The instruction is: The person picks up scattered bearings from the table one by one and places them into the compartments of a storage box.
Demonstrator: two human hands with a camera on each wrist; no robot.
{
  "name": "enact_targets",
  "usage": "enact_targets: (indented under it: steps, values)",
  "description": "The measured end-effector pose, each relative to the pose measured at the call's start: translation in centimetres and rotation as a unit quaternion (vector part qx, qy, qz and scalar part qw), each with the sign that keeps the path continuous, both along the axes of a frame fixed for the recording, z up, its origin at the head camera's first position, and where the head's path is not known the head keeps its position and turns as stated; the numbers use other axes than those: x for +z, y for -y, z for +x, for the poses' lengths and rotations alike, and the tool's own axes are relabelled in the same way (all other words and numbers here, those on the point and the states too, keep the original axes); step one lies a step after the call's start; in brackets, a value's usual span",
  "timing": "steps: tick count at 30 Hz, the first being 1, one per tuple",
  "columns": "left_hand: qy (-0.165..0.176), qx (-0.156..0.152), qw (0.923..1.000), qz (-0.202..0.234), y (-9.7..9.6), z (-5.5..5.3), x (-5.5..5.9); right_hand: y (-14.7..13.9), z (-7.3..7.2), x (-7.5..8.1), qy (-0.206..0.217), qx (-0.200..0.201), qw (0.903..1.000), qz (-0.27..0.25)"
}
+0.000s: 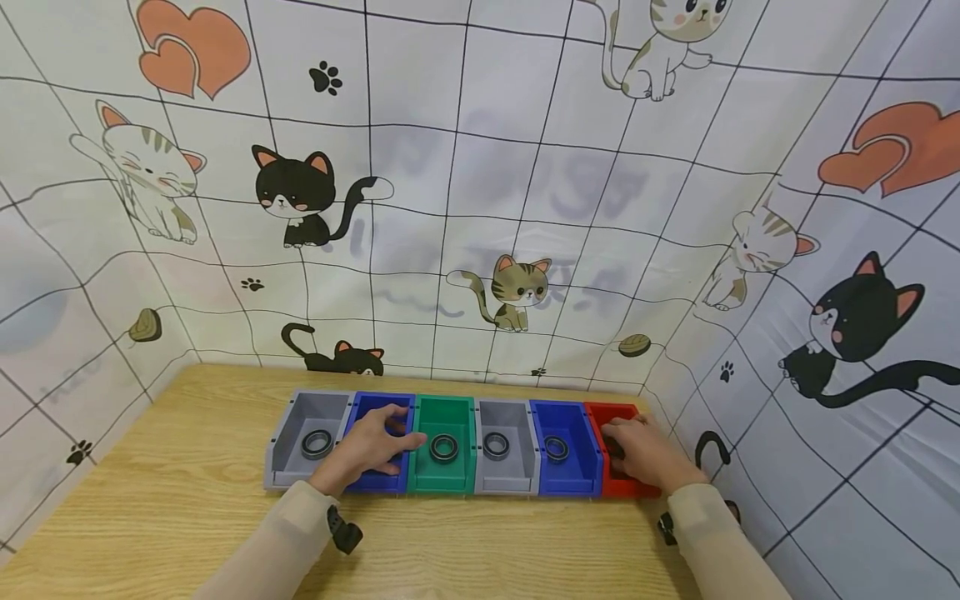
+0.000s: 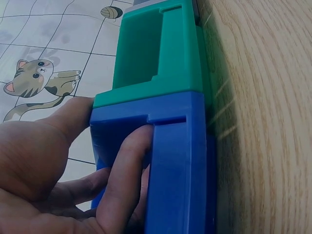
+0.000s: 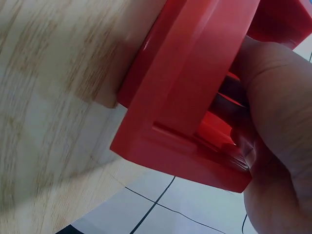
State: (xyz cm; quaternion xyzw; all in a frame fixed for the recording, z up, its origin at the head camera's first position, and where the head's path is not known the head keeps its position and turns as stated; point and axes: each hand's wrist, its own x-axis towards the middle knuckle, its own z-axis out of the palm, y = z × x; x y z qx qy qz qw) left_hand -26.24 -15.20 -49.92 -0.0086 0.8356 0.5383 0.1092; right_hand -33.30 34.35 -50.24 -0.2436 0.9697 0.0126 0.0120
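Observation:
Six open-front bins stand in a row in the head view. My left hand [image 1: 375, 442] is over the left blue bin [image 1: 363, 483], fingers reaching inside and spread apart from the thumb. In the left wrist view the thumb [image 2: 73, 117] lies by the wall next to the green bin [image 2: 183, 53]. My right hand [image 1: 645, 450] reaches into the red bin [image 1: 611, 410] at the right end. Its fingers are bent down inside, seen in the right wrist view beyond the red wall [image 3: 195, 73]; I cannot tell whether they hold something.
Ring-shaped bearings lie in the left grey bin [image 1: 317, 444], the green bin [image 1: 444, 448], the right grey bin [image 1: 496, 446] and the right blue bin [image 1: 556, 448]. The bins stand on a wooden table [image 1: 480, 550], close to a cat-print curtain [image 1: 420, 208] behind and at the sides.

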Motion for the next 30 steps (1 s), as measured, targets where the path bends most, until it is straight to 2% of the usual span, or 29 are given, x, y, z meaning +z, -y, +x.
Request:
enact_targets:
  steps: [13, 21, 30]
  values:
    - [-0.005, -0.010, 0.9999, -0.007, -0.4, -0.1, 0.1, -0.6, 0.7, 0.2, -0.016, 0.012, 0.9998, -0.007]
    - [-0.011, -0.013, 0.9998, -0.007, -0.7, -0.8, -0.2, -0.7, 1.5, 0.5, -0.033, -0.020, 0.9983, -0.044]
    - [-0.018, 0.003, 0.9996, -0.023, -0.6, -1.2, -0.7, -0.2, 3.0, 1.0, -0.107, -0.005, 0.9887, -0.105]
